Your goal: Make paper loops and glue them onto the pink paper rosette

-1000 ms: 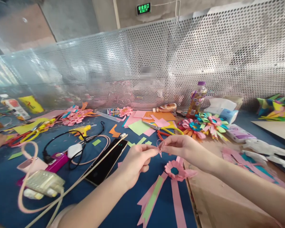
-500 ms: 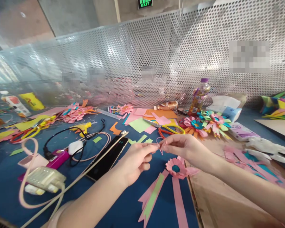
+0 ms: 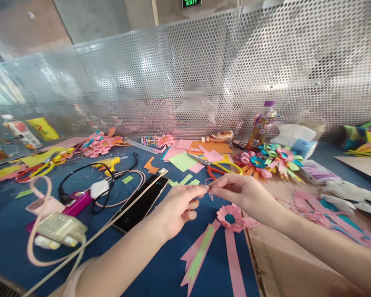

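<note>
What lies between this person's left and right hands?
In the head view, a thin pink looped strand lies between the left hand and the right hand, pinched by both; its material is unclear.

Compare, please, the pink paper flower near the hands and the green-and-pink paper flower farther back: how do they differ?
Colour: the pink paper flower has pink petals, while the green-and-pink paper flower mixes green and pink.
Strips: long paper strips extend below the pink paper flower; the green-and-pink paper flower shows only short ones.
Shared: both have a bluish centre.
</note>
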A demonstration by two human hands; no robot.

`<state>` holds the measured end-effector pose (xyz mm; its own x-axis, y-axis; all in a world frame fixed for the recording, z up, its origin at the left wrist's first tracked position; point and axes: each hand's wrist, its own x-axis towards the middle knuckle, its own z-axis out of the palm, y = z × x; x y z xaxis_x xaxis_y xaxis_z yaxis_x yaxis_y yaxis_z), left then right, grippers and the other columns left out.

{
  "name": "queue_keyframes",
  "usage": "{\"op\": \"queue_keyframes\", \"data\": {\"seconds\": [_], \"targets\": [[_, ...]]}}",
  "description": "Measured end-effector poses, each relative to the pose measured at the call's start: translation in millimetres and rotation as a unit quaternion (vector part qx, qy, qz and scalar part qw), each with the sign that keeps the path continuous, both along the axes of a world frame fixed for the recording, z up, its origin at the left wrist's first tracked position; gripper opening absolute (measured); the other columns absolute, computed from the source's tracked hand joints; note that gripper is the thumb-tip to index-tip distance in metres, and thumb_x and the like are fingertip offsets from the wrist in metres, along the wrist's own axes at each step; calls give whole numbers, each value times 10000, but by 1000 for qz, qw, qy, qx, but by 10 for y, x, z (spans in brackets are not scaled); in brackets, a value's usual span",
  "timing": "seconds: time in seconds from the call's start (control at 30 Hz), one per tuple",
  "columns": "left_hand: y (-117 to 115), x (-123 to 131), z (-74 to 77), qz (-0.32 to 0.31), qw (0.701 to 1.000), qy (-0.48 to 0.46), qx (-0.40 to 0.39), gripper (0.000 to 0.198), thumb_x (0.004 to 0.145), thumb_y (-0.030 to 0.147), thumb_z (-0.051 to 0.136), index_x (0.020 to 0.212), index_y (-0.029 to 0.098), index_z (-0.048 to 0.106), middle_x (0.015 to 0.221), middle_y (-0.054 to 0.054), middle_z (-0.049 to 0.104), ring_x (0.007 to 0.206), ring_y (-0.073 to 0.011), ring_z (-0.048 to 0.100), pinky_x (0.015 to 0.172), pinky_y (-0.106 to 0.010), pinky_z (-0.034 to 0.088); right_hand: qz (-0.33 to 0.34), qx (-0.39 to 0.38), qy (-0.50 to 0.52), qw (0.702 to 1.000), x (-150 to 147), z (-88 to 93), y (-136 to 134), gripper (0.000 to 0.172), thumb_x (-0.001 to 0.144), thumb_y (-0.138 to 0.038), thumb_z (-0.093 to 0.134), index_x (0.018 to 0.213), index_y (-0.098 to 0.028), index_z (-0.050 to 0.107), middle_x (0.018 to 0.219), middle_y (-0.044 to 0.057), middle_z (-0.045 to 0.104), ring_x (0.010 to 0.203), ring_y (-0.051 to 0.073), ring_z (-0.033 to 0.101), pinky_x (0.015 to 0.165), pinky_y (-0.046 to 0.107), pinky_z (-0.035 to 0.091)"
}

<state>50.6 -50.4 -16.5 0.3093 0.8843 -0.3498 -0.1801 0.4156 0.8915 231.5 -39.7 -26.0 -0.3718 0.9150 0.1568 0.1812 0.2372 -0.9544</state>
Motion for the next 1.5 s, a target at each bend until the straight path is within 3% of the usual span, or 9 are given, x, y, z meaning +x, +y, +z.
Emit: {"op": "queue_keyframes", "data": {"seconds": [0.67,1.1,1.5], "targets": [[2,16,-14,7,1000,15,4,182,689,278,705,733,118,630,652,59,303,461,-18,166,389,-178,86,-26,13,-19,999,-22,-22,-9,146,781,-363,634,752,-220,635,859,22,693,834,168,642,778,292,499],[19,2,7,11,1000,8,-6,173,687,242,711,744,108,617,628,66,323,454,-14,180,374,-159,96,-17,-31,-31,999,-7,15,-15,205,777,-391,629,842,-205,687,869,24,701,801,165,639,758,301,507],[16,0,-15,13,1000,11,-5,189,699,257,705,740,101,606,642,60,311,455,-12,186,363,-151,101,-38,10,-45,998,-20,1,-25,137,787,-324,615,817,-216,694,847,10,709,802,162,655,752,289,509]]}}
